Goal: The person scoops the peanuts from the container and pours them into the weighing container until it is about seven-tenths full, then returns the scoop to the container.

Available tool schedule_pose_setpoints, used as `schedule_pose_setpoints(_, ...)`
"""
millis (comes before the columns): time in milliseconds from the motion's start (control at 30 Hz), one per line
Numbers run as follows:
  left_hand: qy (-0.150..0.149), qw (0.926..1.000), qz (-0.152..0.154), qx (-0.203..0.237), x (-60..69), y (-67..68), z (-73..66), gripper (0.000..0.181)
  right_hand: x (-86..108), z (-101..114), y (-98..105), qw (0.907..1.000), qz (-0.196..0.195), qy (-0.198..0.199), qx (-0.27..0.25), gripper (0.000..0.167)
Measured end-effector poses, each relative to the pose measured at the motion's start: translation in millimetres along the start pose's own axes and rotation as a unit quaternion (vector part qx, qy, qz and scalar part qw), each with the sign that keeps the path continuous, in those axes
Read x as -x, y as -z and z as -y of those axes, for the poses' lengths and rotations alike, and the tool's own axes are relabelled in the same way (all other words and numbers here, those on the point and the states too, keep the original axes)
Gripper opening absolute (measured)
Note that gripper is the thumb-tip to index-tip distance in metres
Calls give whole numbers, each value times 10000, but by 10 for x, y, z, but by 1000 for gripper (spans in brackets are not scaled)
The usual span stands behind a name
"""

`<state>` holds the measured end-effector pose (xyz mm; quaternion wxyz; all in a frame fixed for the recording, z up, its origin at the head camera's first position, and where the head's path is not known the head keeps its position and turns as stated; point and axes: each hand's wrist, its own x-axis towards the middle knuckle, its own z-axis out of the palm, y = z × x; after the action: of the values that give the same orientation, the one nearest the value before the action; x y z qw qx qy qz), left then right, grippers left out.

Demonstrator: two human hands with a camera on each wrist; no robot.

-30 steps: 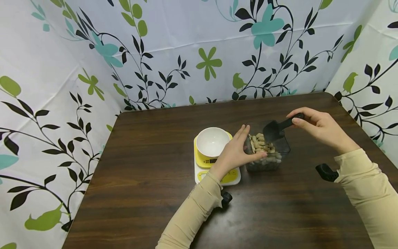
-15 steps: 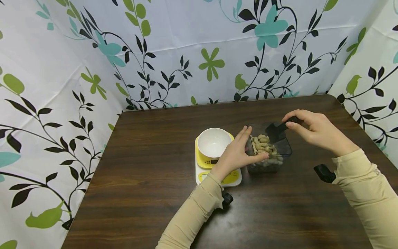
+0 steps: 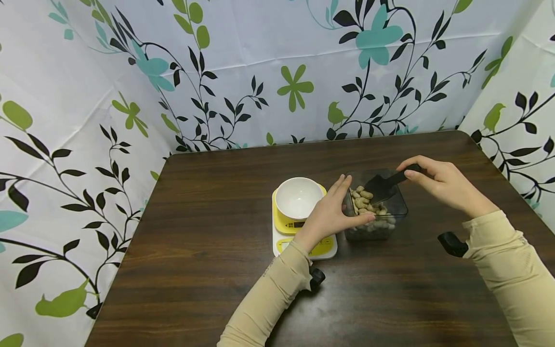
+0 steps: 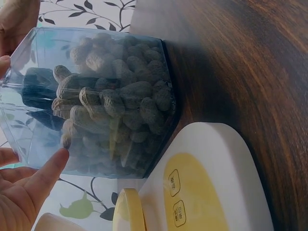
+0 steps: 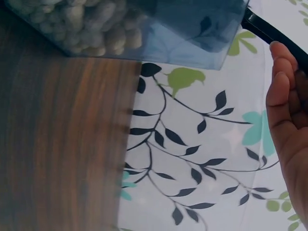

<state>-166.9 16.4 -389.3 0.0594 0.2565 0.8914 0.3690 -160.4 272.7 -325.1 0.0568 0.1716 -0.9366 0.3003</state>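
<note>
A clear bluish container [image 3: 370, 233] of peanuts [image 3: 362, 200] stands on the table, its peanuts [image 4: 120, 86] showing through the wall in the left wrist view. My left hand [image 3: 328, 214] spans its near left corner, thumb and fingers spread against the rim and side. By its handle my right hand [image 3: 446, 185] pinches a black scoop [image 3: 381, 188], whose blade is down inside the container beside the peanuts. In the right wrist view the handle [image 5: 269, 31] runs from the container rim to my right hand [image 5: 293, 125].
Left of the container, a white bowl [image 3: 297, 197] sits on a yellow and white kitchen scale [image 3: 282, 241], partly covered by my left hand. The dark wooden table [image 3: 208, 231] ends at a patterned curtain [image 3: 243, 43] behind and at both sides.
The scoop has shifted a little left and tilted flatter among the peanuts, and some peanuts have moved. My left hand keeps its place on the container.
</note>
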Motion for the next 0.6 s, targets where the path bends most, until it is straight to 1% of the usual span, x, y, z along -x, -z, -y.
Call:
schedule_pose_setpoints(100,10,10000,-24,-27,2,-3,-2,97,-6,-83,-35,9995,230,-52,-221,24)
schedule_pose_setpoints(167,28,10000,-25,-42,7,-6,-5,97,-4,-118,-68,9988,313,-217,-317,25)
schedule_pose_setpoints(233,35,10000,-27,-60,14,-6,-11,97,1,-159,-95,9982,407,-211,-391,26)
schedule_pose_setpoints(467,54,9999,-59,-64,19,1,-19,96,-15,-193,-97,9973,422,-380,-469,28)
schedule_pose_setpoints(600,34,10000,-56,-50,13,-10,-17,96,-22,-225,-117,9961,335,-553,-599,29)
